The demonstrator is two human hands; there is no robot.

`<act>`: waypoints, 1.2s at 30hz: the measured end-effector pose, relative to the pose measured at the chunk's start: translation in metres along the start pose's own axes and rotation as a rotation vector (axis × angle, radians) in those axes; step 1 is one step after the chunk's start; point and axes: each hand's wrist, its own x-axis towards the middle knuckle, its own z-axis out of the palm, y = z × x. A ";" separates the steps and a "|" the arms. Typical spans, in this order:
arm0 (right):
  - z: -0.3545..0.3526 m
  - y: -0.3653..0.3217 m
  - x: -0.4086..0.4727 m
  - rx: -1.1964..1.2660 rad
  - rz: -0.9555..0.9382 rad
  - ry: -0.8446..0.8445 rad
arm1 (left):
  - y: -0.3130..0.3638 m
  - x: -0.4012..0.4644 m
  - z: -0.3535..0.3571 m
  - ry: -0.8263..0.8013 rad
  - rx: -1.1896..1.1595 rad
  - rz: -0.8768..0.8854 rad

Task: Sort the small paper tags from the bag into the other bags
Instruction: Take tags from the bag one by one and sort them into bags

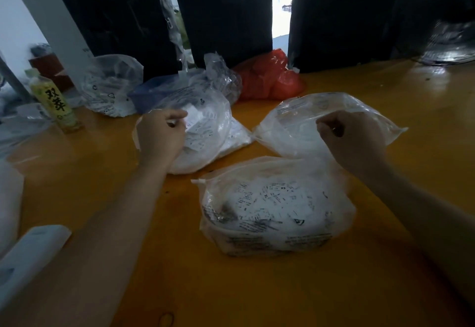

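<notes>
Three clear plastic bags of small white paper tags lie on the orange table (257, 288). The nearest bag (275, 208) sits at the centre, full of printed tags. My left hand (162, 134) hovers at the left bag (205, 131), fingers curled and pinching a small white tag (171, 121) at the bag's mouth. My right hand (352, 141) is over the right bag (321, 123), fingers curled, pinching the bag's thin plastic.
Behind stand another clear bag (110, 87), a blue bag (156, 90), a red bag (270, 77) and tall black bags (223, 13). A green drink bottle (54, 100) stands at the left. A white object (28, 254) lies near the front left edge.
</notes>
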 end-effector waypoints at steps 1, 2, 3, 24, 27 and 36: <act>0.002 0.008 0.003 -0.073 -0.021 -0.040 | -0.003 0.005 0.007 -0.030 0.054 0.015; 0.004 0.014 0.005 -0.155 -0.034 -0.088 | -0.004 0.007 0.013 -0.060 0.078 0.034; 0.005 0.020 0.007 -0.244 -0.032 -0.140 | -0.003 0.009 0.019 -0.093 0.090 0.060; -0.005 0.007 0.004 0.231 0.121 -0.038 | 0.030 -0.025 0.011 -0.010 0.364 0.301; -0.013 -0.009 -0.001 0.705 0.232 -0.301 | 0.052 -0.064 0.006 -0.061 0.028 0.429; -0.018 -0.043 -0.021 0.936 0.120 -0.768 | 0.072 -0.132 0.019 -0.761 -0.817 -0.203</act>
